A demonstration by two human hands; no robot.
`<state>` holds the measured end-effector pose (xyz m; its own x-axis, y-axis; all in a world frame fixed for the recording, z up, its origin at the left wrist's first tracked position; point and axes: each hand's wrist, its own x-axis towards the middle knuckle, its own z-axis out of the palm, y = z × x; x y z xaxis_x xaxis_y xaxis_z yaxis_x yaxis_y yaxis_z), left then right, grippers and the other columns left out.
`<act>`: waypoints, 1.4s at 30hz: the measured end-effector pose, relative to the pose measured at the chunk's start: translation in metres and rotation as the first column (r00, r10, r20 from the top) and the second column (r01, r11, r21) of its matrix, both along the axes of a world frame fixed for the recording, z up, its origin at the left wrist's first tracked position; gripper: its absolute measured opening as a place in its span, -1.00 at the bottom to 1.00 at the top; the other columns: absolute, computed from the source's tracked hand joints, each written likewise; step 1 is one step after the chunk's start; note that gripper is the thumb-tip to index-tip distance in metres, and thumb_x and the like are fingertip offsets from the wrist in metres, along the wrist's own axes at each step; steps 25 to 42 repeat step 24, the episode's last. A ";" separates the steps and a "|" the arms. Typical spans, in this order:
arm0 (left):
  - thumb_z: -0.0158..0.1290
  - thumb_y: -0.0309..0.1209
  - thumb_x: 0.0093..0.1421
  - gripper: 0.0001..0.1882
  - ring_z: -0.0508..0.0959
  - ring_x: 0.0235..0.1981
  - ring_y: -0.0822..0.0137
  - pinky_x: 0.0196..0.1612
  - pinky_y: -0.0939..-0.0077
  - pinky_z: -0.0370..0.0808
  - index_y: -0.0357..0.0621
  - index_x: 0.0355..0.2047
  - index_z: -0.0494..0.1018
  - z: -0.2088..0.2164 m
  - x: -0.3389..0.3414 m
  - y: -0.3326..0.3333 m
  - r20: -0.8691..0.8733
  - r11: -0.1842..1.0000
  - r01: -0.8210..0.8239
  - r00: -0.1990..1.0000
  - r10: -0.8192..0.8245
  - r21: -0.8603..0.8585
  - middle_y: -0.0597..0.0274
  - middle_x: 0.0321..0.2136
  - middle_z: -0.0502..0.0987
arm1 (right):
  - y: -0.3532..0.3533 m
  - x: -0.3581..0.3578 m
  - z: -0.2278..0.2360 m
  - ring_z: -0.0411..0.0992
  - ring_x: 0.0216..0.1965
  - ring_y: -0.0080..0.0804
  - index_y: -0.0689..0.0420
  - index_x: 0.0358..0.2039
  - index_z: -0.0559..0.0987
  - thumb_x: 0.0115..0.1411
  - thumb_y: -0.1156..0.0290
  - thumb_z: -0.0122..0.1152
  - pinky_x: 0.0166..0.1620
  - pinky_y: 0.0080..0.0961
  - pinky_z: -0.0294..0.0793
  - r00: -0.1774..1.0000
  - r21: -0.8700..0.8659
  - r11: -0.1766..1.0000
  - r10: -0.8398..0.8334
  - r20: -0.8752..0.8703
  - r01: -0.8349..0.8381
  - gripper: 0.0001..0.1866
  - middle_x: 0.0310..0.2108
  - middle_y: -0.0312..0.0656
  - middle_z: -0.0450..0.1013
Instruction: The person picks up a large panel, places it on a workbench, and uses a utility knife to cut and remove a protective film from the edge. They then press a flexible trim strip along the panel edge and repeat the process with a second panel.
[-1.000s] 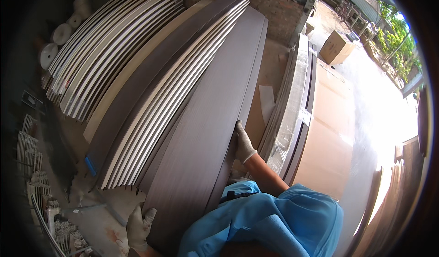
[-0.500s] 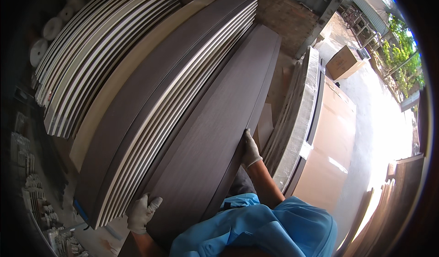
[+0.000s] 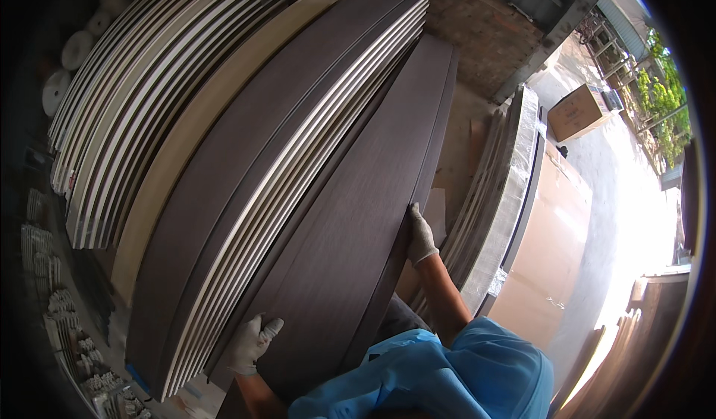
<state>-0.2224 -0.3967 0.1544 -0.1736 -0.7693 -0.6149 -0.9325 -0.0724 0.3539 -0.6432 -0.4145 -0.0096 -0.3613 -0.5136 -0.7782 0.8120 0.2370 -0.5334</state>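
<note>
A long dark brown wood-grain panel (image 3: 335, 225) stands tilted on its long side between my two hands. My left hand (image 3: 252, 344), in a pale work glove, grips the panel's left edge near its close end, thumb lying over the face. Farther along, my gloved right hand (image 3: 422, 236) is closed round the right edge, with some fingers hidden behind it. Directly left of the held panel leans a stack of similar dark brown panels (image 3: 246, 165) with several pale edges showing. The far end of the held panel rests close to that stack.
More panels with white and brown edges (image 3: 149, 105) lean at the far left, beside a tan board (image 3: 186, 135). Wrapped panels (image 3: 485, 202) and a cardboard-covered slab (image 3: 548, 240) stand on my right. A carton (image 3: 578, 113) sits beyond. Metal profiles (image 3: 71, 329) lie lower left.
The held panel's far end has come nearer the stack on its left. Both hands keep their grip and appear slightly farther right, while the whole view has shifted a little.
</note>
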 end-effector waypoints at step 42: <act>0.07 0.38 0.11 -0.02 0.41 0.26 -0.05 0.32 0.15 0.31 -0.17 0.27 0.35 -0.311 0.089 -0.107 0.115 0.884 -0.313 0.950 0.291 0.347 -0.17 0.18 0.45 | -0.071 0.074 -0.227 0.07 0.42 -0.01 0.08 0.43 0.10 0.26 -0.24 0.11 0.47 0.10 -0.25 0.951 0.238 0.929 0.242 0.190 -0.284 -0.08 0.43 -0.13 0.12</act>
